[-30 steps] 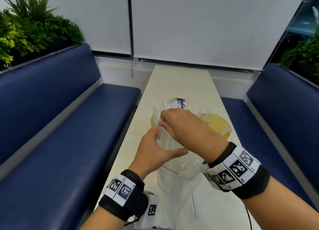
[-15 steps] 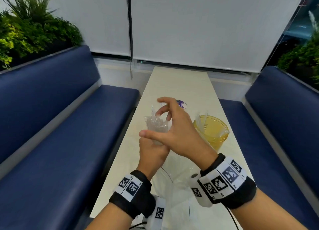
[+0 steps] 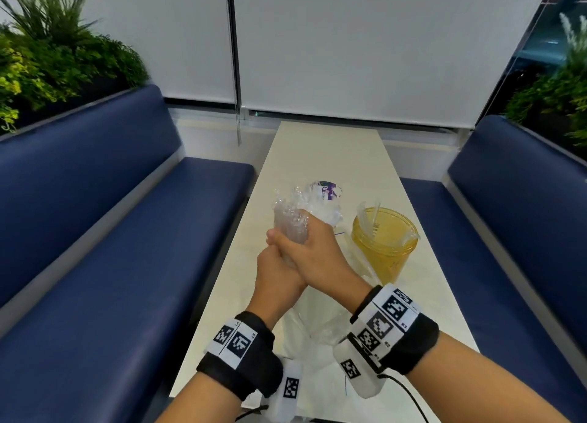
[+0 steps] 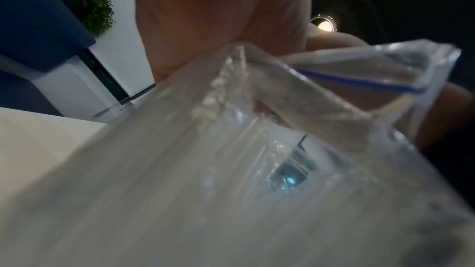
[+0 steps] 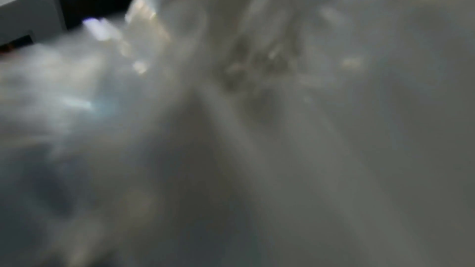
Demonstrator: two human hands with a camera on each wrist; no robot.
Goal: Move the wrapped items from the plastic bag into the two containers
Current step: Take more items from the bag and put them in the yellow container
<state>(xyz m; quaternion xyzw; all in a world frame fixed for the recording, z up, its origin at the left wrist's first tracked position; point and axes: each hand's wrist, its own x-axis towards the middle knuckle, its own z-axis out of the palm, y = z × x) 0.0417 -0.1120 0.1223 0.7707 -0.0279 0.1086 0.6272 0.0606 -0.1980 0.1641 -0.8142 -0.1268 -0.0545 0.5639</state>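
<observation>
A bundle of clear-wrapped items (image 3: 290, 221) stands upright above the table, held in both hands. My right hand (image 3: 317, 248) grips its upper part. Just below, my left hand (image 3: 276, 268) grips the clear plastic bag (image 3: 317, 324) round the bundle's lower end, and the bag hangs down to the table. The bag's mouth with its blue zip line (image 4: 359, 82) shows in the left wrist view. A yellow container (image 3: 386, 251) to the right holds a few wrapped items. A second container (image 3: 328, 190) with a purple label is partly hidden behind the bundle. The right wrist view is only blurred plastic.
The narrow white table (image 3: 333, 149) runs away from me between two blue benches (image 3: 127, 248) (image 3: 508, 216). Planters stand behind both bench backs. White blinds close off the far end.
My right hand, spread open beside the bundle half a second ago, has closed round it. The left hand has kept its hold and both hands stay raised over the table.
</observation>
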